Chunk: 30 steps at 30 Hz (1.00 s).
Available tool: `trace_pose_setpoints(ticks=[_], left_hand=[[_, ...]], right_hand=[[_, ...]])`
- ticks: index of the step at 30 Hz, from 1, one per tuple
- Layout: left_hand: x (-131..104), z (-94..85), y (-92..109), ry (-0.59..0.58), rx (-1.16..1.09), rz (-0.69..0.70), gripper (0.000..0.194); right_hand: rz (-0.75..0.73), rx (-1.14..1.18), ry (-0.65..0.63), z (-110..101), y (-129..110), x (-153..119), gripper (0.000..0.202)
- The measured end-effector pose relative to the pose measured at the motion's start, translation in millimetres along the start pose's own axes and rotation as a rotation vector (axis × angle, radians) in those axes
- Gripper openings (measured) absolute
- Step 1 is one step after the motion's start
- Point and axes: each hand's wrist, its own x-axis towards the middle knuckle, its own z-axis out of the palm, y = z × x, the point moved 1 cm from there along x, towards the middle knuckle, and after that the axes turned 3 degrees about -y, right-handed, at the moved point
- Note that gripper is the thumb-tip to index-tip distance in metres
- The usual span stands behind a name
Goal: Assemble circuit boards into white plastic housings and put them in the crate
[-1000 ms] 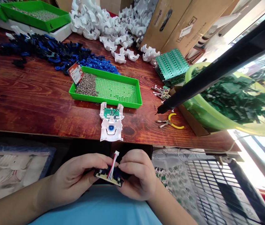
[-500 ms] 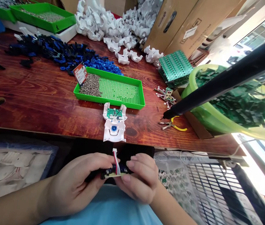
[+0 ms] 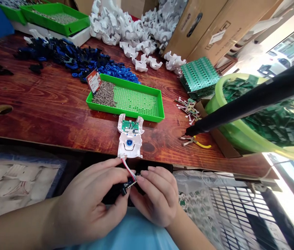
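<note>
A reddish-brown wooden bench bears a perforated green tray. Before the near edge, the left hand and right hand sit close together, fingers nearly closed. Beyond them, just in front of the tray, lie two white plastic housing halves. Pinched between both hands' fingers is a small circuit board, tilted; red and white wires rise from it to a white connector.

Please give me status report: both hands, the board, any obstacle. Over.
Left hand and right hand, both gripping board. Board tilted, cable running toward white shell. Black rod at right, clear of hands; nothing seen blocking.
</note>
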Motion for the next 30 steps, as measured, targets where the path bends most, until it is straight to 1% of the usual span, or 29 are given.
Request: trace_pose_setpoints(ticks=[2, 5, 8, 10, 12, 14, 15, 17, 20, 22, 23, 24, 25, 28, 30], left_hand=[[1.3, 1.9, 1.1, 0.003, -0.022, 0.002, 0.028], [2.9, 2.9, 0.1, -0.003, -0.102, 0.015, 0.024], [4.9, 0.9, -3.1, -0.055, -0.198, 0.029, 0.02], [6.2, -1.9, -6.8, -0.086, -0.261, 0.036, 0.021], [6.7, -5.7, -12.5, -0.097, -0.317, 0.019, 0.027], [6.5, -10.0, -20.6, -0.098, -0.377, -0.025, 0.037], [6.3, -12.1, -25.5, -0.093, -0.401, -0.059, 0.038], [5.6, -15.6, -36.0, -0.07, -0.392, -0.146, 0.028], [5.3, -17.0, -50.0, -0.04, -0.226, -0.301, 0.015], [5.9, -15.1, -54.9, -0.054, -0.147, -0.386, 0.011], [6.3, -13.8, -55.7, -0.067, -0.145, -0.424, 0.015], [6.9, -12.4, -55.7, -0.082, -0.172, -0.462, 0.021], [7.4, -10.9, -54.9, -0.097, -0.226, -0.509, 0.027], [8.6, -7.2, -50.8, -0.152, -0.513, -0.669, 0.046], [9.2, -4.9, -48.0, -0.196, -0.75, -0.746, 0.051]], right_hand=[[0.003, 0.027, -0.024, -0.8, 1.1, 2.6, 0.024], [0.022, 0.126, -0.045, -0.6, 1.9, 8.4, 0.025], [0.077, 0.278, -0.082, -0.7, 0.8, 13.7, 0.027], [0.124, 0.368, -0.122, -2.4, -0.4, 16.1, 0.032], [0.172, 0.41, -0.161, -5.7, -0.3, 17.9, 0.036], [0.201, 0.378, -0.175, -9.6, 3.4, 20.4, 0.038], [0.205, 0.339, -0.166, -11.3, 7.2, 22.6, 0.04], [0.198, 0.232, -0.112, -12.8, 18.9, 29.4, 0.044], [0.197, 0.067, -0.016, -9.5, 43.1, 46.4, 0.047], [0.188, -0.026, 0.006, -4.7, 57.8, 60.0, 0.044], [0.183, -0.057, -0.015, -2.2, 63.3, 66.4, 0.04], [0.177, -0.072, -0.065, 0.3, 67.2, 72.1, 0.037], [0.174, -0.072, -0.147, 2.7, 69.5, 76.7, 0.034], [0.184, -0.014, -0.438, 7.3, 68.4, 83.0, 0.03], [0.206, 0.028, -0.579, 7.9, 64.3, 82.9, 0.03]])
